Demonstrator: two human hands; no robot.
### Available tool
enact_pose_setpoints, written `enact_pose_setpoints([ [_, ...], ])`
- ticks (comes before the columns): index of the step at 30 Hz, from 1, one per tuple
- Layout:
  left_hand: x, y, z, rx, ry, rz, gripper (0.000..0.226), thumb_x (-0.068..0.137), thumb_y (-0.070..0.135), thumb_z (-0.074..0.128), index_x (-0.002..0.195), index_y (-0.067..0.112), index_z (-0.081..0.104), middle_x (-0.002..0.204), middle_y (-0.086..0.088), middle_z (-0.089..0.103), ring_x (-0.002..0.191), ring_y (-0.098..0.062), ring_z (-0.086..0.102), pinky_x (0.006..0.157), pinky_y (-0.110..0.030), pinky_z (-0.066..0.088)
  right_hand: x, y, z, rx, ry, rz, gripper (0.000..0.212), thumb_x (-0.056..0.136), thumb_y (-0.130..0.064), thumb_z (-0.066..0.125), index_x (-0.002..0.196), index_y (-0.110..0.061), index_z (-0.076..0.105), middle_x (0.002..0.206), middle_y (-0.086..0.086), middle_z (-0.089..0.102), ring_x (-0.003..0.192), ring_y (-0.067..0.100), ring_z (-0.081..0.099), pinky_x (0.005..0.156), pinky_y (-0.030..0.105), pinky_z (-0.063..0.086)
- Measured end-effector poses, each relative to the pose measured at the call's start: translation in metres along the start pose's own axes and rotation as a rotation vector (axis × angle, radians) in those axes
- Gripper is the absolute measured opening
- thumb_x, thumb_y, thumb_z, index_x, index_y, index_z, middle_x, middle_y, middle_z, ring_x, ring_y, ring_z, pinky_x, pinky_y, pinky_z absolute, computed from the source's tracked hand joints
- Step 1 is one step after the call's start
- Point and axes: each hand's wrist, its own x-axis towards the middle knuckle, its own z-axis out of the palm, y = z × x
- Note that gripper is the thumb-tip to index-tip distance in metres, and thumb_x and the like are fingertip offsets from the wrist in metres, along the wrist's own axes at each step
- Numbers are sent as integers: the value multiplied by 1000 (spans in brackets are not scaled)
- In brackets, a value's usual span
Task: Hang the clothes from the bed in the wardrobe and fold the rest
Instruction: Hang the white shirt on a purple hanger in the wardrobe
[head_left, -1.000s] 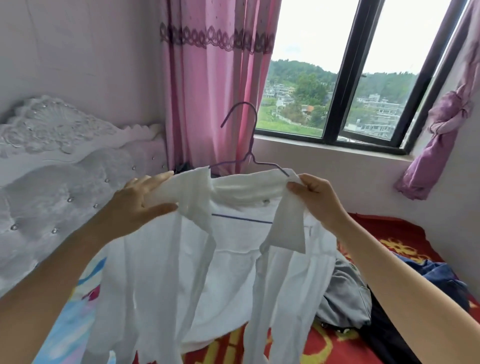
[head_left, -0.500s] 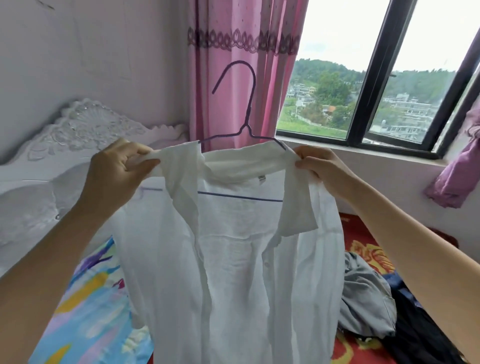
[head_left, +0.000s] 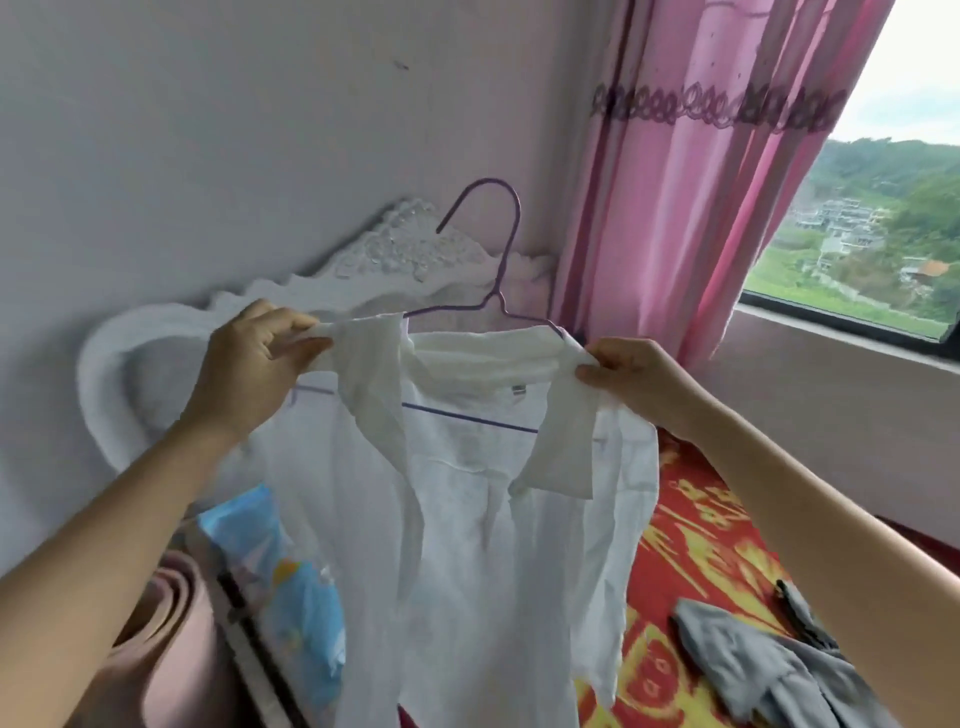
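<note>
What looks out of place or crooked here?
The white shirt hangs unevenly on the purple hanger, its rumpled collar pinched by the left hand and right hand. A grey garment lies crumpled nearby.

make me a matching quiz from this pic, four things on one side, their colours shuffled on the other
Things:
1. hanger
2. shirt
3. curtain
4. crumpled garment

Colours:
a. grey
b. purple
c. white
d. pink

Pairs: 1-b, 2-c, 3-d, 4-a
</note>
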Motion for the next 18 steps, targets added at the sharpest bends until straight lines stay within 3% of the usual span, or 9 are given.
enact_pose_setpoints([
  [1, -16, 1, -22, 38, 11, -23, 15, 78, 2, 71, 92, -4, 69, 82, 20, 49, 76, 18, 52, 73, 3, 31, -5, -9, 13, 28, -40, -35, 13, 89, -2, 58, 81, 8, 60, 69, 7, 43, 60, 12, 39, 58, 23, 31],
  [5, -79, 0, -101, 139, 63, -152, 17, 77, -2, 70, 94, -3, 70, 80, 14, 53, 74, 26, 49, 72, 3, 33, -25, -45, 68, 115, -191, -168, 33, 88, -2, 60, 62, -21, 52, 62, -2, 37, 54, 4, 31, 51, 20, 25],
  [8, -124, 3, -164, 226, 135, -296, 16, 78, -1, 70, 94, -2, 70, 76, 1, 53, 71, 23, 50, 69, 1, 33, -35, -79, 112, 148, -316, -241, 24, 88, -4, 60, 67, -15, 57, 66, 3, 40, 63, 12, 34, 58, 26, 27],
  [10, -156, 10, -210, 267, 224, -381, 16, 80, -1, 69, 96, -1, 69, 78, 12, 52, 71, 25, 49, 68, 5, 33, -42, -112, 142, 139, -398, -317, 14, 89, -6, 60, 74, -5, 61, 69, 6, 42, 65, 12, 36, 61, 27, 29],
  [12, -186, 15, -253, 275, 289, -461, 14, 82, 1, 67, 95, 5, 68, 82, 17, 52, 72, 25, 49, 66, 7, 33, -51, -146, 168, 153, -448, -387, 23, 89, -8, 60, 68, -16, 59, 63, -2, 41, 58, 4, 35, 56, 19, 28],
  [14, -216, 23, -299, 274, 295, -531, 14, 83, 5, 66, 84, 19, 66, 84, 17, 55, 72, 20, 52, 64, 5, 35, -65, -183, 196, 196, -470, -448, 31, 89, -10, 60, 63, -24, 52, 59, -7, 37, 51, 1, 31, 50, 16, 25],
  [16, -239, 26, -336, 254, 243, -590, 26, 82, 5, 68, 78, 30, 62, 82, 12, 60, 72, 8, 55, 64, -2, 40, -78, -212, 215, 284, -497, -451, 26, 91, -11, 58, 66, -20, 53, 61, -5, 39, 54, 3, 33, 52, 19, 26],
  [18, -268, 32, -392, 216, 146, -647, 29, 80, 8, 70, 85, 35, 61, 87, 13, 64, 80, -2, 58, 70, -12, 44, -95, -251, 247, 360, -528, -447, 19, 91, -12, 56, 72, -15, 57, 65, -3, 46, 57, 6, 39, 53, 18, 31],
])
